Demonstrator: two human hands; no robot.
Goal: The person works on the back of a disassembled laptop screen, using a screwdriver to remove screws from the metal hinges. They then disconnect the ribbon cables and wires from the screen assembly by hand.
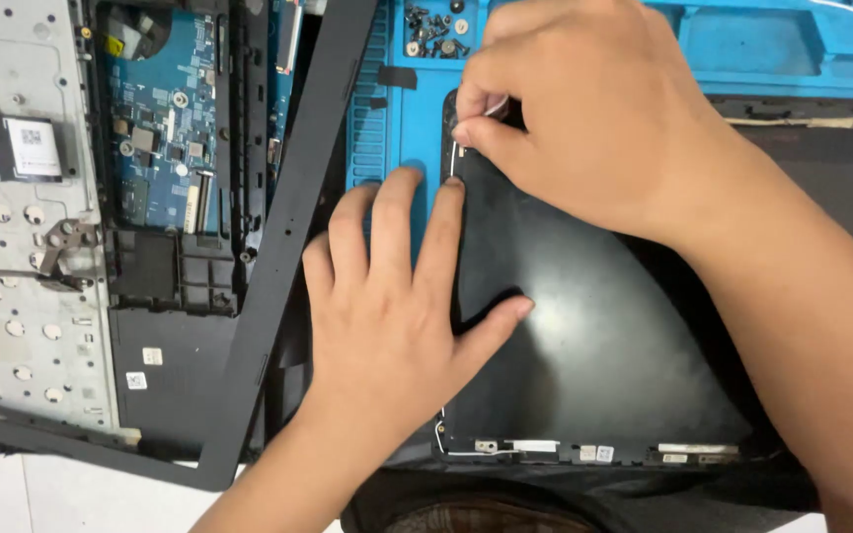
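Panel-wise, that black laptop screen panel (584, 345) on the blue work mat (772, 49) looks thin, glossy and crack-prone, so grip edges only. Your left hand (387, 306) lies flat, fingers spread along its left edge; your right hand (575, 109) pinches a thin white strip (494, 109) at its top-left corner.

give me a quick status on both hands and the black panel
Left hand flat on black panel, pressing its edge. Right hand pinching a thin white strip at panel's top corner. Loose bezel frame lies alongside.

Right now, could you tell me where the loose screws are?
The loose screws sit in the blue tray at top centre, just left of the right hand.
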